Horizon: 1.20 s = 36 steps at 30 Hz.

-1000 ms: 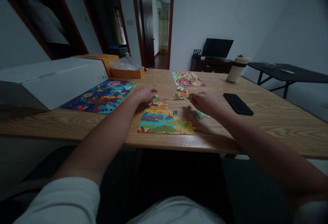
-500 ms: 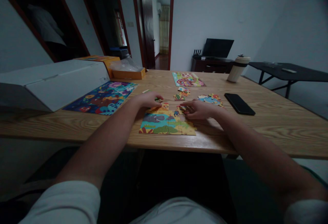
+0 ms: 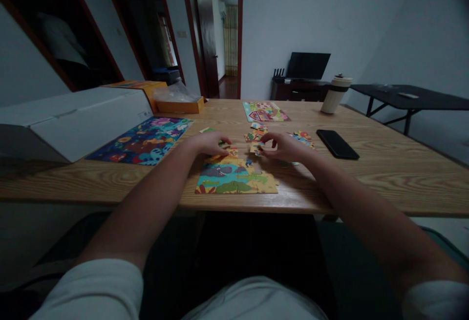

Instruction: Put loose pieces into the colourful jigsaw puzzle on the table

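A partly assembled jigsaw puzzle [image 3: 234, 179] with a hippo and a crocodile lies near the table's front edge. At its upper left rests my left hand [image 3: 211, 144], thumb and fingers apart, touching the puzzle's top edge and partly hiding the pieces there. My right hand [image 3: 281, 146] pinches a puzzle piece [image 3: 256, 150] between thumb and fingers, slightly above the puzzle's upper right. Just beyond that piece are several loose pieces [image 3: 259, 126]. More pieces [image 3: 303, 137] lie behind my right hand, partly covered by it.
A finished dark-blue puzzle picture [image 3: 141, 141] lies on the left beside a white box [image 3: 80, 119]. An orange box tray [image 3: 179, 106] holds clear plastic. A colourful picture sheet [image 3: 266, 112] is farther back. On the right are a black phone [image 3: 337, 144] and a cup [image 3: 335, 96].
My right hand has moved slightly away from me, lifting a puzzle piece off the area beside the puzzle. The left hand stays at the puzzle's top edge. The view has shifted slightly.
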Motion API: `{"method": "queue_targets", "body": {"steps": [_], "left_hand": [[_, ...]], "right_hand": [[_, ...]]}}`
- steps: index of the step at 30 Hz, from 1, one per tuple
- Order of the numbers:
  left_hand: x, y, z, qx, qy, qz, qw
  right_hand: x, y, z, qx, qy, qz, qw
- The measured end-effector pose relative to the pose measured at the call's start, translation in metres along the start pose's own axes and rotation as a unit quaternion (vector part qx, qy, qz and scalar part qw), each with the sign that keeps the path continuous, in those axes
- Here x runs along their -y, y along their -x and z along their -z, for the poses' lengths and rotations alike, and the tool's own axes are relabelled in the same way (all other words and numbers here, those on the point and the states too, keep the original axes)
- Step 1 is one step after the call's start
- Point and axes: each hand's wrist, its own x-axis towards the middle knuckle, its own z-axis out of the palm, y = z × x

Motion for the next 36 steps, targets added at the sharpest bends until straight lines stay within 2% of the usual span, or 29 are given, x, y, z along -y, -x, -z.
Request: {"method": "queue_targets", "body": {"steps": [2, 4, 8, 10, 16, 24, 29, 33, 36], "left_hand": [[-0.007, 0.002, 0.001, -0.010, 0.006, 0.005, 1.000], [-0.015, 0.003, 0.001, -0.021, 0.032, -0.004, 0.999], [-0.023, 0.000, -0.001, -0.012, 0.073, -0.042, 0.996], [-0.024, -0.002, -0.003, 0.004, 0.066, -0.049, 0.997], [-0.032, -0.003, -0.006, -0.010, 0.057, -0.066, 0.996], [-0.028, -0.003, -0.006, -0.015, 0.054, -0.079, 0.995], [-0.024, -0.006, -0.009, -0.015, 0.066, -0.047, 0.997], [-0.025, -0.010, -0.011, -0.028, 0.086, -0.030, 0.995], [-0.024, -0.010, -0.010, -0.025, 0.068, -0.021, 0.997]], "right_hand": [[0.009, -0.005, -0.008, -0.011, -0.019, 0.008, 1.000], [0.021, -0.010, -0.017, 0.006, -0.017, 0.029, 0.999], [0.034, -0.014, -0.025, 0.025, 0.008, 0.149, 0.989], [0.032, -0.012, -0.025, 0.021, 0.011, 0.185, 0.982], [0.023, -0.003, -0.021, 0.027, 0.030, 0.201, 0.979], [0.035, 0.002, -0.017, 0.021, 0.070, 0.213, 0.974], [0.037, 0.004, -0.020, -0.002, 0.095, 0.215, 0.972], [0.027, 0.000, -0.030, 0.008, 0.093, 0.238, 0.967], [0.035, -0.001, -0.024, -0.009, 0.085, 0.232, 0.969]]}}
